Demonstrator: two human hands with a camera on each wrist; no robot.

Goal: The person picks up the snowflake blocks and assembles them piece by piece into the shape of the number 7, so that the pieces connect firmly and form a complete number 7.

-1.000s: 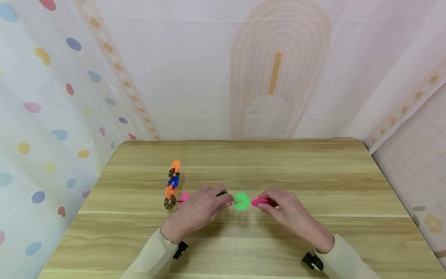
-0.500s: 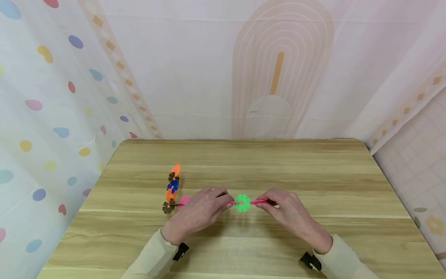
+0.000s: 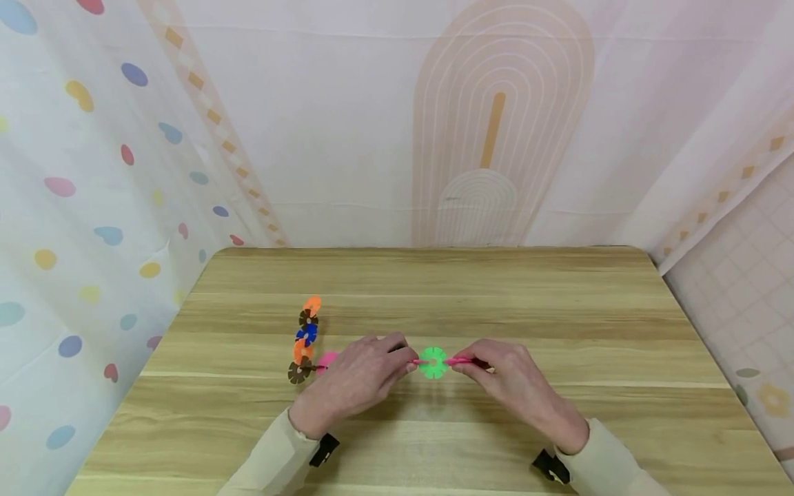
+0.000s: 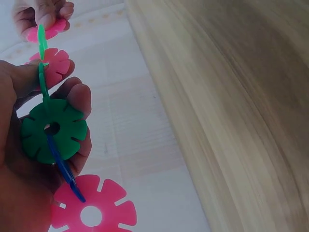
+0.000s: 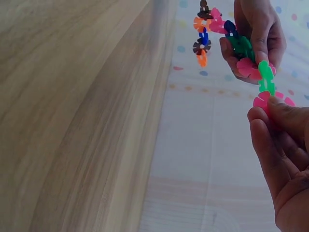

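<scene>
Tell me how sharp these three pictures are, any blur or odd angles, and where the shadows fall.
Head view: even, soft light, faint shadows under both hands on the table, light green disc sharp. Left wrist view: dark green disc crisp, wood grain smeared, scene tilted sideways. Right wrist view: right hand close and soft, table likewise tipped on edge.

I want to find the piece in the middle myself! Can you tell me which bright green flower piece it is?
Look at the wooden table, near its front middle, where the two hands nearly meet. The bright green flower piece sits between the left hand and right hand. It is the only light green one, with pink pieces on either side.
</scene>
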